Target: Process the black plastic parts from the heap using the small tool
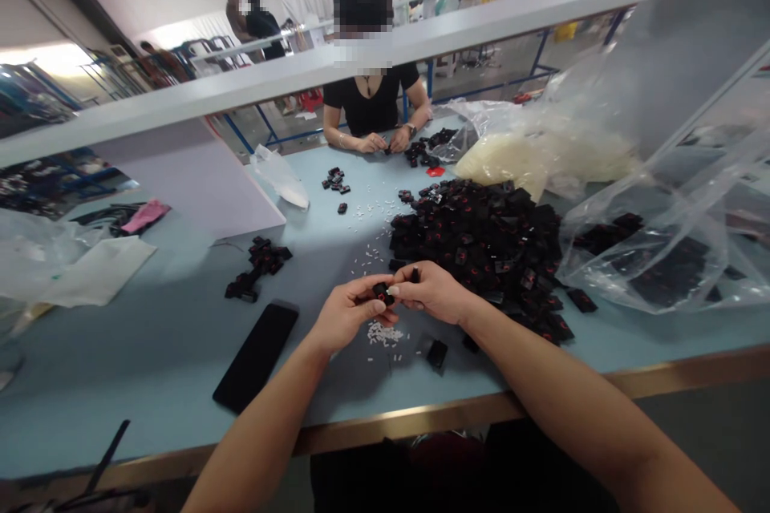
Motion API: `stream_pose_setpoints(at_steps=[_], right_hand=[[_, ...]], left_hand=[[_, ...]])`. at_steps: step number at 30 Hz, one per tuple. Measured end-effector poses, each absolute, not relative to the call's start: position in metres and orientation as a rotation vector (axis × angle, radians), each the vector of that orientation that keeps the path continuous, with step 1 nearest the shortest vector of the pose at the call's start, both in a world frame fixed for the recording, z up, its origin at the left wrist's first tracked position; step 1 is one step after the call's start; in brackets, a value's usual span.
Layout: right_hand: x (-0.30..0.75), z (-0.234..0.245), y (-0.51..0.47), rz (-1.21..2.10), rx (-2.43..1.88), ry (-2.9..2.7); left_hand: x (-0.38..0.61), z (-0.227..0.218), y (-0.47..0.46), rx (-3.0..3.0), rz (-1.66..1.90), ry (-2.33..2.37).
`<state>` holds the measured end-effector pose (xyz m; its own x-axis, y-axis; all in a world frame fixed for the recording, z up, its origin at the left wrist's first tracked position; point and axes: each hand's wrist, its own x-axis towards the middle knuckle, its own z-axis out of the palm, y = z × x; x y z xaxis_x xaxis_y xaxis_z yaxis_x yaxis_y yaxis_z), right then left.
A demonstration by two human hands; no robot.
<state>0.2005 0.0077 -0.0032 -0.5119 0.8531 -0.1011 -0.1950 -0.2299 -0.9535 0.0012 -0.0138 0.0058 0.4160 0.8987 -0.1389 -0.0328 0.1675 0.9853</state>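
My left hand is closed, thumb and fingers pinching a small black plastic part with a red mark. Against that part press the fingertips of my right hand, also closed. A short dark object pokes up between its fingers; its kind is hard to make out. Just below both hands lies a small heap of tiny white pieces. One loose black part rests near the table edge. Beyond my right hand spreads a large pile of black parts with red marks.
A phone lies left of my forearm, with a small group of black parts behind it. Clear plastic bags stand right. Across the blue table, under a white shelf, a co-worker handles similar parts.
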Motion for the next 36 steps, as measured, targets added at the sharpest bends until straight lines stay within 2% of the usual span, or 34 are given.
stream_pose_setpoints(at_steps=[36], right_hand=[[0.19, -0.008, 0.005, 1.803, -0.922, -1.209]], left_hand=[[-0.001, 0.008, -0.015, 1.189, 0.794, 0.901]])
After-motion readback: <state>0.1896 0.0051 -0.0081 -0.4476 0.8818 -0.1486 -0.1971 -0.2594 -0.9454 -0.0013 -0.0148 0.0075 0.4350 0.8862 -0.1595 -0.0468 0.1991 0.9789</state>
